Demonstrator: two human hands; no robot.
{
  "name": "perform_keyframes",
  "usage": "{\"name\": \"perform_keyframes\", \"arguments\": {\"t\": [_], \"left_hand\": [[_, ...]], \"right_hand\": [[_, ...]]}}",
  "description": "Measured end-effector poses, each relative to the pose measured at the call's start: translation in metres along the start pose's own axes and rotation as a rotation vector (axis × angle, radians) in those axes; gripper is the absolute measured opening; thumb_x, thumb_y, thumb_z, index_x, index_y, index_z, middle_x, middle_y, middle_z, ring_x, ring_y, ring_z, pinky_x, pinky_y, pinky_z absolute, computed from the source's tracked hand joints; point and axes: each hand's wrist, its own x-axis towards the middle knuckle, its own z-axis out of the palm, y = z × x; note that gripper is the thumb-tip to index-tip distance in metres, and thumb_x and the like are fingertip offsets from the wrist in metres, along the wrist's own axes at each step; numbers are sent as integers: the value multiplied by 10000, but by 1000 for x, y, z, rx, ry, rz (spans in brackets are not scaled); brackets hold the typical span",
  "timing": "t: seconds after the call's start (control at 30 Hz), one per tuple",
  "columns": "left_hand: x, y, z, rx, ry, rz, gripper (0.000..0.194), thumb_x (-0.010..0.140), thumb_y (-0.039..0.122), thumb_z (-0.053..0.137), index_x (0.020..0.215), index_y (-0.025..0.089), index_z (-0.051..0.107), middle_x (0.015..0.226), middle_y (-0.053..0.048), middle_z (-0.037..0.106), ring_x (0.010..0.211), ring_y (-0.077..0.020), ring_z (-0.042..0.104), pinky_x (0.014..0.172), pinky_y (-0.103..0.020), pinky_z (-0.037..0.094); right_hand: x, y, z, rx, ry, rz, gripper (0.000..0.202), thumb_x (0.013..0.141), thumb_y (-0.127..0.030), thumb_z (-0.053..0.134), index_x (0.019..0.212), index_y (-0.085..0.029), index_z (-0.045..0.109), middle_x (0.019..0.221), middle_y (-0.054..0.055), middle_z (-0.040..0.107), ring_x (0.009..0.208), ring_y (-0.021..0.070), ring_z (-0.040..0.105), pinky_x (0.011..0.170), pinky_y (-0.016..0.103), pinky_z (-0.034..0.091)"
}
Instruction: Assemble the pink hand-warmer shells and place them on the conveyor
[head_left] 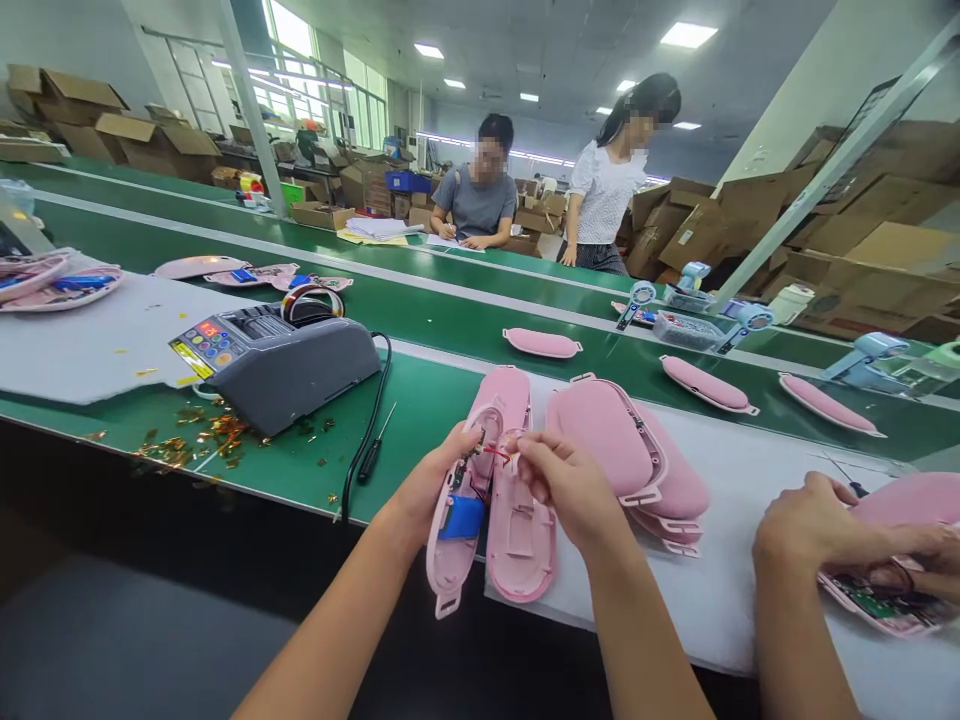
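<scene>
My left hand [429, 488] grips an open pink casing half [444, 580] by its side, tilted on edge at the front of the bench. A blue battery [461, 518] and part of a green circuit board show inside it. Thin red wires [495, 452] stretch from this half toward the second pink half [525, 570], which lies with its hollow side up. At the upper end of that half, my right hand [566, 482] pinches the wires between thumb and finger; the exact contact is partly hidden. Behind the two halves lies another pink casing [504, 392].
Pink casings [600, 430] are stacked just right of my right hand. To the left stand a grey tape dispenser [292, 365] and a black screwdriver [371, 455] beside its cable. A co-worker's hands [806, 525] work at the far right. More casings [541, 343] lie on the green belt.
</scene>
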Motion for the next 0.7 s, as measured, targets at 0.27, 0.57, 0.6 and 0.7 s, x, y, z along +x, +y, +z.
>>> {"name": "perform_keyframes", "arguments": {"t": [0.27, 0.57, 0.6, 0.7], "left_hand": [[1, -9, -9, 120, 17, 63, 571, 664, 532, 757, 1093, 193, 590, 773, -6, 649, 660, -129, 608, 614, -215, 476], [-2, -8, 1, 247, -49, 108, 608, 675, 574, 728, 1120, 198, 555, 798, 10, 586, 696, -123, 562, 610, -219, 436], [-2, -8, 1, 255, -45, 107, 624, 663, 586, 730, 1119, 199, 553, 804, 11, 580, 691, -117, 552, 594, -211, 424], [-1, -9, 1, 273, -29, 115, 660, 632, 608, 735, 1120, 208, 542, 817, 17, 575, 704, -111, 539, 609, -204, 415]], "right_hand": [[-3, -12, 3, -300, -140, 1, 153, 708, -282, 518, 608, -177, 568, 567, -43, 461, 519, 89, 386, 481, 224, 291], [4, -16, -9, -364, -259, -12, 200, 741, -288, 491, 598, -183, 584, 583, -24, 526, 558, 110, 467, 515, 223, 353], [4, -16, -10, -363, -267, -16, 202, 741, -286, 485, 605, -183, 593, 592, -22, 536, 569, 111, 475, 522, 221, 359], [4, -16, -12, -371, -277, -24, 211, 738, -284, 471, 588, -187, 581, 612, -22, 556, 592, 112, 489, 539, 219, 371]]}}
